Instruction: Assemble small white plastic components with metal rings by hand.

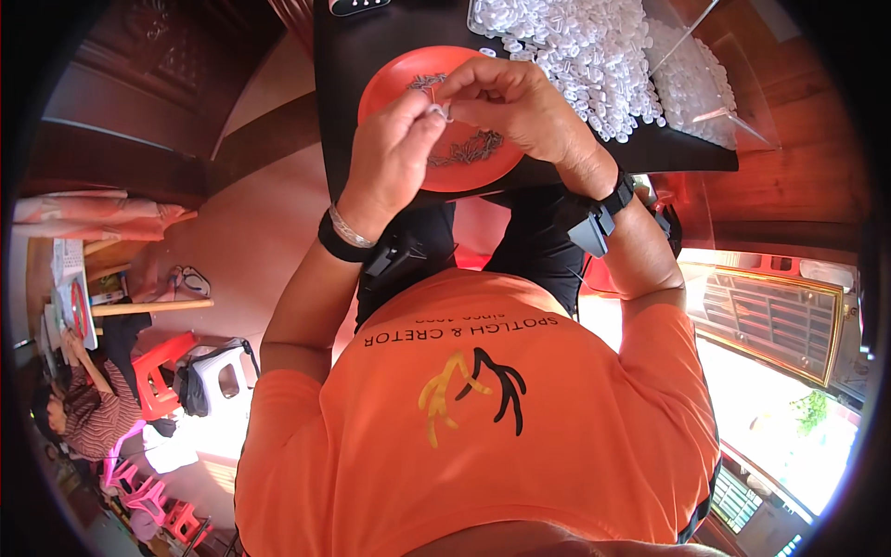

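We see both hands raised over the red plate (394, 79), which sits by the near edge of the dark table (336, 102), toward its near left corner. The left hand (399, 148) has its thumb and forefinger closed on 1 small white piece (438, 112); the right hand (515, 102) brings its fingertips right beside it, but we cannot tell whether they pinch anything. Below lie 2 clusters of grey pins (473, 148), against the plate's far and near sides. We judge that a piece this small could slip if the pinch loosens, dropping among the pins or past the near edge. A forearm pressing the plate's near rim might tip it, since it reaches about as far as that edge. The heap of white pieces (585, 65) crowds the right half, so a wide right elbow could scatter some. For moving, we have a bare strip along the left edge and another toward the near right corner.
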